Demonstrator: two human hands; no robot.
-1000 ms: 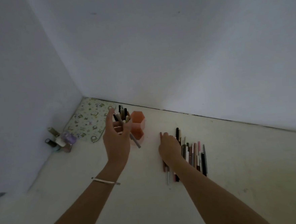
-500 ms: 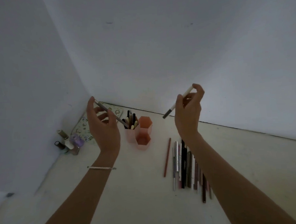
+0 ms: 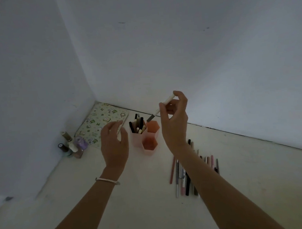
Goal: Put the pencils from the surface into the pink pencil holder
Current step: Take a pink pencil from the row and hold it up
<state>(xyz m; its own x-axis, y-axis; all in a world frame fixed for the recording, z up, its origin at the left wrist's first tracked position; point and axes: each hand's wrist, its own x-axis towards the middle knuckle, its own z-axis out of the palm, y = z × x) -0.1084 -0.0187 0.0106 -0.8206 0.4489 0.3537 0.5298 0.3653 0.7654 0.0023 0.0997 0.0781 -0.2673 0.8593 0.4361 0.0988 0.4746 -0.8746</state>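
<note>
I've swung the pencil (image 3: 164, 104), pinched in the right hand (image 3: 175, 125), over the pink pencil holder (image 3: 149, 141) (drop next); I cannot tell whether the left hand (image 3: 114, 145) holds anything.

Frosted, translucent pink plastic in the holder (image 3: 149, 141). Smooth, faintly shiny barrel on the white pencil (image 3: 164, 105), with a darker matt tip. Smooth barrels on the loose pencils (image 3: 182, 176), plastic or lacquer unclear. Thin silvery metal for the bracelet (image 3: 107, 181). Glossy, glass-like bottles (image 3: 72, 146). Printed pad (image 3: 100, 121), cloth or paper unclear. Matt painted wall (image 3: 177, 41), matt pale surface (image 3: 144, 204).

Pale surface (image 3: 118, 215), pink pencil holder (image 3: 137, 142), row of loose pencils (image 3: 182, 180), patterned pad (image 3: 100, 121) in corner, small bottles (image 3: 73, 146) beside it
</note>
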